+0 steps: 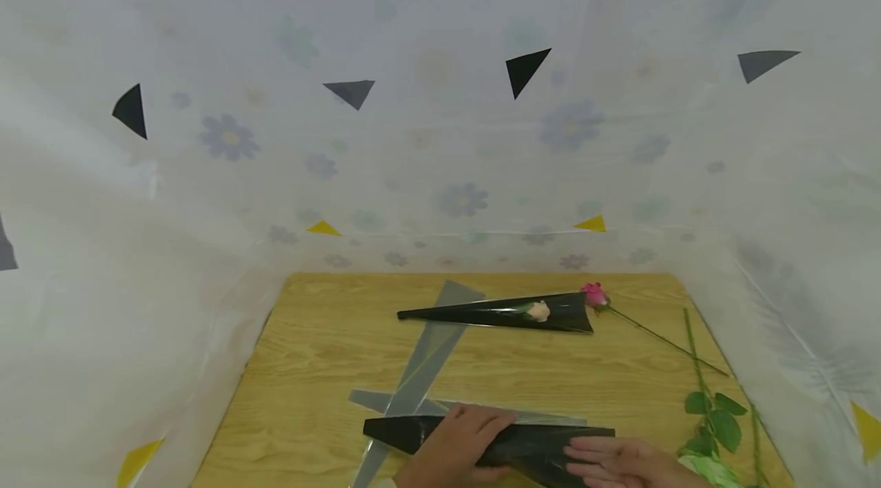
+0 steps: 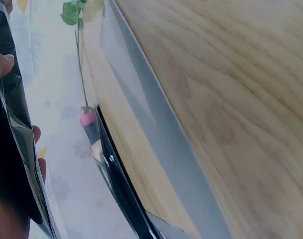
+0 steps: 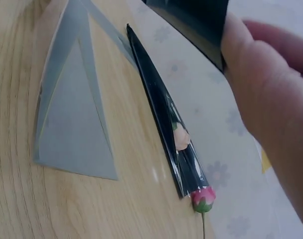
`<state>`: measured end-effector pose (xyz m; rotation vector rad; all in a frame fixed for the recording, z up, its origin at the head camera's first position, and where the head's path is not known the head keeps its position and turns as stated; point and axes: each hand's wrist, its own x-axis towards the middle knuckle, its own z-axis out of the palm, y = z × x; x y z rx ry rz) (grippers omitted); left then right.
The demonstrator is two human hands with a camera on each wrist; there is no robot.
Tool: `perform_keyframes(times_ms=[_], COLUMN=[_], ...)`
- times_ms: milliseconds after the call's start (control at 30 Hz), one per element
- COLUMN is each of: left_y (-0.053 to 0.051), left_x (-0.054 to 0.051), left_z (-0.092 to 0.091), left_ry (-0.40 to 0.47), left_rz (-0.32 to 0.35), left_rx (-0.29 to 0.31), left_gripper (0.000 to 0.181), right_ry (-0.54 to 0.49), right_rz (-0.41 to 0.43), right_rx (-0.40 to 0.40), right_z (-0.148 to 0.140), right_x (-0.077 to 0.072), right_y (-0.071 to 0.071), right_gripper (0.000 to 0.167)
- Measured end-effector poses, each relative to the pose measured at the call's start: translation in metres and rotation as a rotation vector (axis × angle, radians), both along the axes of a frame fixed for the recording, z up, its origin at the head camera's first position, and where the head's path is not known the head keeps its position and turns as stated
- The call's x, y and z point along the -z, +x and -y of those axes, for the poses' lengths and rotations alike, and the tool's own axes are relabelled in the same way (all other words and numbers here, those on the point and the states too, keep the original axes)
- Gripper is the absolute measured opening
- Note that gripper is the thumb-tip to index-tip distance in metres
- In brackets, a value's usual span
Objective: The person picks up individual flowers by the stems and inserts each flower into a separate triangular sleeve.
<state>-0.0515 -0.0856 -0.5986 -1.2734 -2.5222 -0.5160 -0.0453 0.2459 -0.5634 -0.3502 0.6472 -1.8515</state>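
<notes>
A black wrapping sleeve (image 1: 530,446) with a shiny clear side lies near the front edge of the table. My left hand (image 1: 457,444) grips it around the middle; in the left wrist view the thumb is on the sleeve (image 2: 7,164) and fingertips (image 2: 37,134) show past its far edge. At the sleeve's right end, my right hand (image 1: 626,461) touches it with nearly straight fingers. The right wrist view has that hand (image 3: 270,74) against the edge of the black sleeve (image 3: 196,25). Whether a flower is inside is hidden.
Behind lies another black sleeve (image 1: 475,312) with a pale flower (image 1: 538,311), beside a pink rose (image 1: 594,294). Translucent grey sleeves (image 1: 430,354) cross left of centre, one partly under the black sleeve. Green stems with leaves (image 1: 724,428) and a pale green flower (image 1: 709,470) are at right.
</notes>
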Motion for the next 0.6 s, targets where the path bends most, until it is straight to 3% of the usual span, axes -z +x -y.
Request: perform_keyframes(times_ms=[100,267,433,600], left_y=[0.001,0.003,0.005,0.007], left_x=[-0.005,-0.013,-0.014,-0.004], left_z=[-0.002,-0.007,-0.012,-0.016], left_ry=[0.005,-0.025,-0.065,-0.088], left_rz=[-0.04,-0.078,-0.104,-0.144], left_rx=[0.064,0.126,0.141,0.12], left_gripper=[0.072,0.072,0.067,0.068], right_ry=[0.101,0.142,0.136,0.14], right_rz=[-0.067,-0.132,-0.139,-0.182], right_rx=[-0.065,-0.094,-0.083,-0.118], right_z=[0.005,0.022,0.04,0.053], right_x=[0.0,0.006,0.013,0.016], right_y=[0.003,0.005,0.002,0.001], right_gripper=[0.046,0.049,0.051,0.049])
